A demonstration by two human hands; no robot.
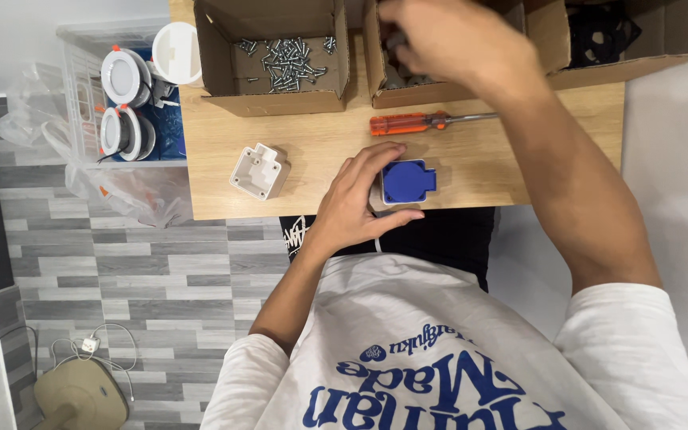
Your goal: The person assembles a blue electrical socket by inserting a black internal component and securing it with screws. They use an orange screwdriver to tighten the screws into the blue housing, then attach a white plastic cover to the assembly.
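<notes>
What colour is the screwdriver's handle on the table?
Orange: the screwdriver handle, seen clearly in the head view, lies beyond the left hand.

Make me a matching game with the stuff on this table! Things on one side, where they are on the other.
Things:
1. blue socket part
2. screwdriver
3. screws
4. white socket housing

Places:
A. in an open cardboard box
B. alone, left on the wooden table
C. under the left hand
D. lying between the boxes and the blue part

Pairs: 1-C, 2-D, 3-A, 4-B
</notes>
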